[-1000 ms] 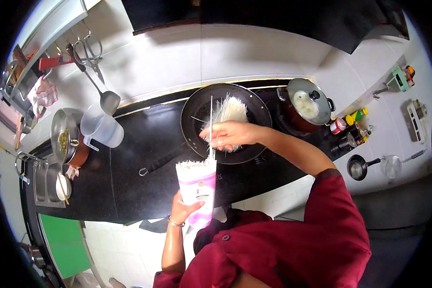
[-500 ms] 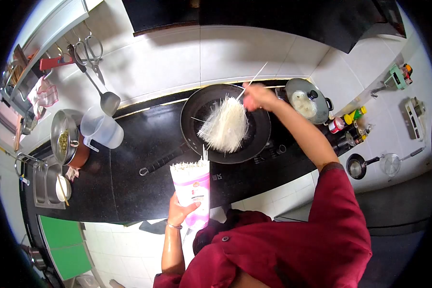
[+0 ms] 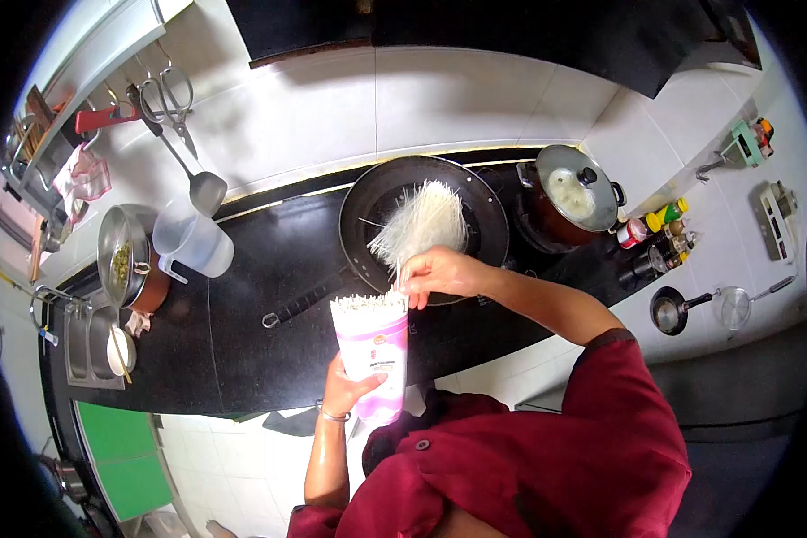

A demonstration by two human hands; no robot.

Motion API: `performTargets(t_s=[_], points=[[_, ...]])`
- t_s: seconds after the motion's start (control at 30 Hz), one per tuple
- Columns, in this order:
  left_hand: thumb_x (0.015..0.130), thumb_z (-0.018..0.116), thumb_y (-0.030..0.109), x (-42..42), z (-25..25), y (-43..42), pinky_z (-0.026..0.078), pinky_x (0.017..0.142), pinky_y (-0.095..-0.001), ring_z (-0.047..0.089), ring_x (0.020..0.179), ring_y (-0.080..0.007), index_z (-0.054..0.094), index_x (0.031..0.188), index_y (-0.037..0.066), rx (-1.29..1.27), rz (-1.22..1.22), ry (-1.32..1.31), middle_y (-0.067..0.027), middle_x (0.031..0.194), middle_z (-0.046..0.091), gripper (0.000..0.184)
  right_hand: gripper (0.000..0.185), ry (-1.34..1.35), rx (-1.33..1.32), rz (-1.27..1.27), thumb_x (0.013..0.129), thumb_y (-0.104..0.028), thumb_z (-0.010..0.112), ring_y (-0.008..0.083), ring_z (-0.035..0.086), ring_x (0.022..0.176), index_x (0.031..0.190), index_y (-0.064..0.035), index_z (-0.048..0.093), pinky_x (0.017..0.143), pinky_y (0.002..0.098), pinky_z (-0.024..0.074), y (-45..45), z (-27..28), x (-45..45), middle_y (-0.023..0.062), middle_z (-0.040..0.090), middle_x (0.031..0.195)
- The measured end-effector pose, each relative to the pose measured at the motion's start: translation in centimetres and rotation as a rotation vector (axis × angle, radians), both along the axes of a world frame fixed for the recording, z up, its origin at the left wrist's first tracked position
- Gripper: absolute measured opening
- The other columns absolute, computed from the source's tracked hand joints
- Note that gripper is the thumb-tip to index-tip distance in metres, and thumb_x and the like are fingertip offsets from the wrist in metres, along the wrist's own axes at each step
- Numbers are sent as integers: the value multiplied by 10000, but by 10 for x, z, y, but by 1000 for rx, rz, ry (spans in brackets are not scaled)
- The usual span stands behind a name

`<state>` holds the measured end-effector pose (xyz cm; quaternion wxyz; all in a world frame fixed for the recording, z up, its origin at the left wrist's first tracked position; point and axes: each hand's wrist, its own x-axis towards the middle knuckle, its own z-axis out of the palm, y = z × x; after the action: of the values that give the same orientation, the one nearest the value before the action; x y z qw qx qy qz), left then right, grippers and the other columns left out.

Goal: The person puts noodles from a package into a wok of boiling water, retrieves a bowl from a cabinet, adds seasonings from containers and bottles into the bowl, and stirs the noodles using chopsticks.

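My left hand [image 3: 348, 394] is wrapped round a white and pink bag of dried noodles [image 3: 374, 359], upright with its top torn open and noodle ends showing. At the bag's right upper edge, my right hand [image 3: 439, 272] has its fingers pinched on a few thin dried noodles [image 3: 398, 274] that stick up there. Behind that hand, a loose heap of white dried noodles [image 3: 426, 220] lies fanned out in a black wok [image 3: 357, 235]. The wok's dark handle [image 3: 305, 309] points toward the lower left.
A lidded pot [image 3: 569, 193] stands right of the wok, with several seasoning bottles [image 3: 641, 229] beyond. To the left are a clear measuring jug [image 3: 193, 240], a steel pan [image 3: 133, 269] and a sink [image 3: 82, 345]. A spatula [image 3: 207, 190] and scissors [image 3: 172, 103] hang on the wall.
My right hand has come down from above the wok to the top of the noodle bag. The bag in my left hand has shifted slightly right. The heap stays in the wok.
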<state>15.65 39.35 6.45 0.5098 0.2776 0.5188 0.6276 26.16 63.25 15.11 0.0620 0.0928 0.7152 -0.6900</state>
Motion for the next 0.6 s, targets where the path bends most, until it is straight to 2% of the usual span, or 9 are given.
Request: performTargets(t_s=[0.2, 0.27, 0.3, 0.37, 0.43, 0.53, 0.6], points=[[610, 694, -15, 5, 1, 3, 452, 747, -270, 561, 829, -133, 493, 1022, -10, -17, -21, 21, -70, 925, 584, 458, 200, 82, 27, -206, 840, -157, 507, 116, 550, 627, 880, 36, 542, 546, 216, 465, 10, 14, 4, 89, 567, 752], [611, 694, -13, 7, 2, 5, 451, 749, -271, 560, 832, -133, 490, 1025, -8, -18, -24, 19, -71, 929, 583, 461, 245, 44, -194, -227, 851, -174, 487, 114, 542, 626, 972, 36, 521, 549, 213, 462, 3, 11, 10, 85, 560, 778], [612, 695, -11, 7, 2, 6, 450, 751, -271, 558, 835, -133, 488, 1028, -6, -22, -26, 18, -71, 933, 581, 465, 284, 57, -159, -181, 860, -181, 468, 107, 532, 623, 1049, 28, 494, 540, 208, 455, -3, 6, 13, 79, 554, 805], [612, 695, -9, 7, 3, 8, 449, 755, -271, 557, 837, -133, 487, 1028, -6, -8, -51, 21, -71, 934, 581, 465, 274, -14, -12, -72, 861, -176, 464, 94, 522, 612, 1045, 22, 508, 529, 200, 445, -6, 3, 15, 63, 554, 782], [613, 696, -7, 8, 5, 10, 447, 758, -271, 556, 838, -133, 486, 1028, -7, 4, -75, 27, -70, 935, 580, 465, 249, -39, 19, -44, 861, -171, 462, 81, 518, 606, 1008, 15, 535, 517, 188, 433, -4, 1, 14, 55, 557, 763], [616, 695, -3, 10, 8, 11, 444, 764, -271, 554, 839, -130, 487, 1026, -6, 2, -74, 37, -69, 934, 580, 460, 222, 33, -64, -256, 869, -169, 444, 67, 498, 557, 926, 10, 562, 477, 180, 415, 7, 7, 18, 44, 544, 707], [620, 691, -2, 11, 10, 12, 442, 765, -271, 551, 840, -128, 488, 1027, -6, -8, -68, 71, -68, 934, 580, 455, 217, 111, 3, -312, 876, -174, 427, 64, 485, 521, 920, 4, 543, 453, 181, 404, 17, 12, 17, 37, 529, 666]])
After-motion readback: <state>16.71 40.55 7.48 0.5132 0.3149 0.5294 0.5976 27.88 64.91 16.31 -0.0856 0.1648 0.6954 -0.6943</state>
